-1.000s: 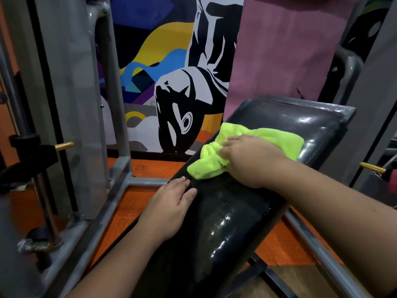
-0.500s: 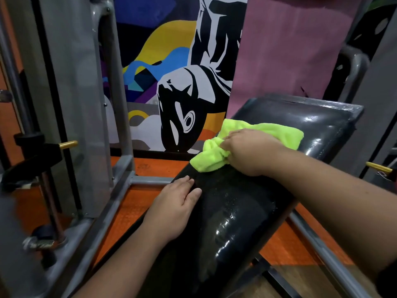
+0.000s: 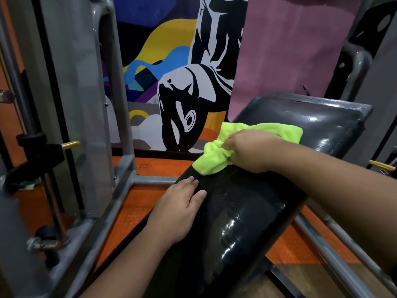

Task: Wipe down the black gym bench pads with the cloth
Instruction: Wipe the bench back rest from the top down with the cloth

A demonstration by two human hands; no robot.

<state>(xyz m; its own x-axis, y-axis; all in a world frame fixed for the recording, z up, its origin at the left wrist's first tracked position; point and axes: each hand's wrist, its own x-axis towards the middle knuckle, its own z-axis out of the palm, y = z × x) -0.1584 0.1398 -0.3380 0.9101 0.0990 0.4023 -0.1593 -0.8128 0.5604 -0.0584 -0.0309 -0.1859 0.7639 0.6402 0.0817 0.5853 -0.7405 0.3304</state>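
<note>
The yellow-green cloth [image 3: 217,160] is gripped by the right hand [image 3: 251,151] on the black pad [image 3: 247,211]. The left hand [image 3: 178,211] is laid flat — fingers straight — on the pad's edge.

Over the last second the right hand [image 3: 249,152] slides the bright yellow-green microfibre cloth [image 3: 217,162] a little further up the glossy black padded bench pad [image 3: 247,211], towards its raised far end, and the cloth bunches tighter under the fingers.

Open pad surface [image 3: 318,125] beyond the cloth [image 3: 217,160]; hemmed left by grey frame upright [image 3: 113,82], right by floor rail [image 3: 335,250].
</note>
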